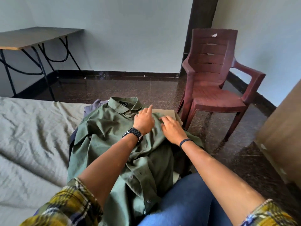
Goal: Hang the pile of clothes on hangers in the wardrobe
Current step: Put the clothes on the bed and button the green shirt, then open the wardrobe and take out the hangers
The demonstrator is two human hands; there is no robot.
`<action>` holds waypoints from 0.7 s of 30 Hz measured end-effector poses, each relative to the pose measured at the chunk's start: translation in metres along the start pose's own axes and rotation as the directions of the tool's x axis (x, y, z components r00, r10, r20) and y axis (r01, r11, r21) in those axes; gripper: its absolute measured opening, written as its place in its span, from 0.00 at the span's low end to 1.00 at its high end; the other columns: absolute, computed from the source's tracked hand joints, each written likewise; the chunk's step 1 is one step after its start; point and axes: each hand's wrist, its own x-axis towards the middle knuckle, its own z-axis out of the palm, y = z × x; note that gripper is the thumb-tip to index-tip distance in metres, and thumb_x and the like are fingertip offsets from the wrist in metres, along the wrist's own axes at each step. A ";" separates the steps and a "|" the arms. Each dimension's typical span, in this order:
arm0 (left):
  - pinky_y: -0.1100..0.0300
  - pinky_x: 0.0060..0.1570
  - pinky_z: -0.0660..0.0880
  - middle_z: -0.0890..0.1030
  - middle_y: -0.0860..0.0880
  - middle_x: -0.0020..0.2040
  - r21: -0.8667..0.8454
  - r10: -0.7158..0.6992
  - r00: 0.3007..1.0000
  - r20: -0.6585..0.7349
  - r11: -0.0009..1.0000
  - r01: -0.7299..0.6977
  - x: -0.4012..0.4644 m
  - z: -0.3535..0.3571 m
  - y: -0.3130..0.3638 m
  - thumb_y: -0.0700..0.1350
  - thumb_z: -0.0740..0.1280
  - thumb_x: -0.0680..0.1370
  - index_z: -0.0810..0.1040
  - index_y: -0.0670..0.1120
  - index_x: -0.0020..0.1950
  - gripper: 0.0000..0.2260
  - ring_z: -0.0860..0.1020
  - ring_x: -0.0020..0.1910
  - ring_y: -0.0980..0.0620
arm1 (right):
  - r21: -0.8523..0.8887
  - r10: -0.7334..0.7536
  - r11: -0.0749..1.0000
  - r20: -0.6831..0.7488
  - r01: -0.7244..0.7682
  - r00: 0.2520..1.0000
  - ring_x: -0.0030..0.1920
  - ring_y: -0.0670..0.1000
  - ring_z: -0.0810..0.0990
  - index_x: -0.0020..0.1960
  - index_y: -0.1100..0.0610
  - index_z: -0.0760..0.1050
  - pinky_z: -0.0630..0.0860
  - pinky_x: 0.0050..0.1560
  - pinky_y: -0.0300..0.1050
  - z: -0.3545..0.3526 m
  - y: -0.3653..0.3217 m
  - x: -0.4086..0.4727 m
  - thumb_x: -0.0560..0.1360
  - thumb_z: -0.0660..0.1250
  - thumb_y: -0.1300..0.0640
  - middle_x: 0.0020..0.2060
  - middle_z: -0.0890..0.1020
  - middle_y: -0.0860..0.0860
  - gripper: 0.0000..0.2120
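Lying under both hands, left hand [144, 120] and right hand [172, 128]: green shirt [104, 136].

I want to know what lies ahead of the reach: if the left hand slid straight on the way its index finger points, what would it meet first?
The left hand points up and slightly right across the green shirt. It would probably cross the shirt's collar edge first, then pass the bed's end over the dark floor; depth is uncertain.
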 end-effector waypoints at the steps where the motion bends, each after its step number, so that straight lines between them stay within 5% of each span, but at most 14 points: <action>1: 0.44 0.67 0.64 0.67 0.42 0.71 0.012 0.035 0.999 -0.001 0.999 -0.035 0.006 0.001 0.014 0.44 0.56 0.79 0.54 0.44 0.77 0.26 0.66 0.69 0.40 | -0.041 0.033 0.999 -0.030 -0.034 0.999 0.59 0.61 0.74 0.62 0.61 0.73 0.70 0.58 0.55 -0.011 0.011 0.000 0.78 0.59 0.60 0.56 0.76 0.59 0.14; 9: 0.43 0.69 0.60 0.67 0.43 0.70 0.170 0.339 0.939 0.055 0.924 -0.343 0.066 0.053 0.151 0.45 0.57 0.79 0.55 0.45 0.77 0.26 0.62 0.71 0.42 | -0.204 0.406 0.881 -0.140 -0.428 0.903 0.62 0.60 0.71 0.65 0.59 0.67 0.70 0.57 0.57 -0.071 0.130 -0.016 0.78 0.60 0.56 0.61 0.72 0.57 0.17; 21: 0.39 0.73 0.48 0.53 0.44 0.78 0.171 0.580 0.694 0.426 0.702 -0.691 0.117 0.203 0.341 0.45 0.57 0.81 0.44 0.44 0.78 0.31 0.48 0.77 0.43 | -0.263 0.835 0.477 -0.161 -0.839 0.526 0.68 0.59 0.65 0.75 0.58 0.57 0.64 0.64 0.59 -0.122 0.334 -0.092 0.78 0.61 0.59 0.68 0.67 0.57 0.27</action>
